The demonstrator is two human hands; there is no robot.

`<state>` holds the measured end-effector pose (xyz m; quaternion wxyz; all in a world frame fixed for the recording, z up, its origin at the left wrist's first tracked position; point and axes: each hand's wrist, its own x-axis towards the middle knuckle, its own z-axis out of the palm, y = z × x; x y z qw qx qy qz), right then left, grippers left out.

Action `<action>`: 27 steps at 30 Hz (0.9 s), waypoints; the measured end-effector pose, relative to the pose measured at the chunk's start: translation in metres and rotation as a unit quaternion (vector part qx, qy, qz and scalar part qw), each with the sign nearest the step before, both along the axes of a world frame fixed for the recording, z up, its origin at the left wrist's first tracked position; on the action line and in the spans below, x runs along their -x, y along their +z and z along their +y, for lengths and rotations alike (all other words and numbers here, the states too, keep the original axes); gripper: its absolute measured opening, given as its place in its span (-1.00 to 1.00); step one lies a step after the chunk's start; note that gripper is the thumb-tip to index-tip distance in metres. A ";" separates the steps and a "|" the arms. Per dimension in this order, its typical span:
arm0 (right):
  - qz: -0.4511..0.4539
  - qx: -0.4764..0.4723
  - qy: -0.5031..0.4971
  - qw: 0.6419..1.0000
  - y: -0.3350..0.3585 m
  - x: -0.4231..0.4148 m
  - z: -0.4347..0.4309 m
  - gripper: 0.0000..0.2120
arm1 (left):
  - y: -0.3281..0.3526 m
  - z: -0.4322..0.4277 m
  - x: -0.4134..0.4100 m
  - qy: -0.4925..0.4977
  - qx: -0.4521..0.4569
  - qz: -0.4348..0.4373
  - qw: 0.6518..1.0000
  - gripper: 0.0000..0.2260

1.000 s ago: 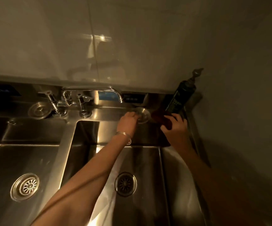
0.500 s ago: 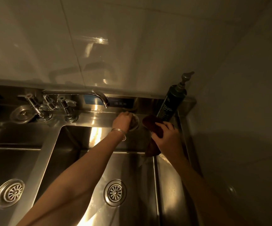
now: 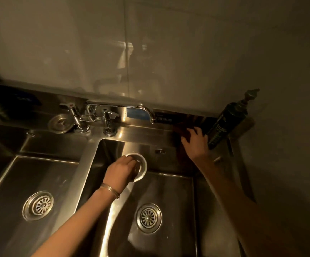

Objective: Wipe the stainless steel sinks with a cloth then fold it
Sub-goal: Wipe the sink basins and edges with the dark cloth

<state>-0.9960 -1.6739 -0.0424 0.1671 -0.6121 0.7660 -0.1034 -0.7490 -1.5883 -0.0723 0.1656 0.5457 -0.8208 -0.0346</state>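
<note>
Left grip (image 3: 124, 169): curled round plug (image 3: 141, 165), held over right sink (image 3: 170, 190).
Right grip (image 3: 195, 141): fingers spread, pressing cloth (image 3: 183, 133) onto ledge (image 3: 146, 132), just beside bottle (image 3: 222, 125).
Stage: early, by the look of it; wiping at back ledge only.
Left to do: likely right sink, left sink (image 3: 39, 171), then folding; cloth bunched, unfolded.

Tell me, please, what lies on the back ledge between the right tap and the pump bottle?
Head view: the right hand presses the dark cloth onto the ledge there, right beside the bottle.
</note>
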 end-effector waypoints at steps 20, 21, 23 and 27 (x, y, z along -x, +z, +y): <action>0.128 -0.039 0.223 0.966 -0.029 -0.104 -0.013 -0.55 | -0.005 0.035 -0.089 0.032 -0.029 0.051 0.998 -0.72; 0.129 -0.034 0.146 0.980 -0.031 -0.090 -0.011 -0.56 | -0.007 0.032 -0.088 0.029 -0.036 0.065 0.997 -0.76; 0.142 -0.029 0.027 0.989 -0.032 -0.089 -0.013 -0.58 | -0.005 0.027 -0.088 0.036 -0.037 0.092 0.994 -0.92; 0.145 -0.026 0.032 0.989 -0.030 -0.144 -0.015 -0.59 | -0.004 0.011 -0.085 0.053 -0.031 0.103 0.993 -0.87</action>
